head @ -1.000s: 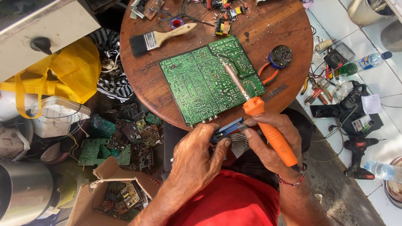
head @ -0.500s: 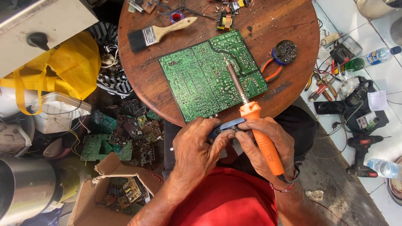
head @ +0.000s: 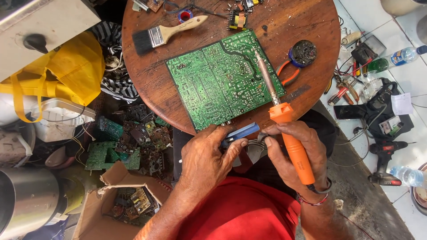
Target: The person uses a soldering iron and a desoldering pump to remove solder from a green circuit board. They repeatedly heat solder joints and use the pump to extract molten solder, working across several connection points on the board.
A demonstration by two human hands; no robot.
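Since the earlier frame, both hands have drawn nearer the table's edge and the soldering iron's tip has slid further onto the board. From the head view, the right hand [head: 291,153] is clamped around the orange soldering iron [head: 289,133], its shaft lying across the green circuit board [head: 218,80] on the round wooden table [head: 311,26]. The left hand [head: 209,155] pinches a small blue tool [head: 240,132] just below the board. A paintbrush [head: 167,32] lies beyond.
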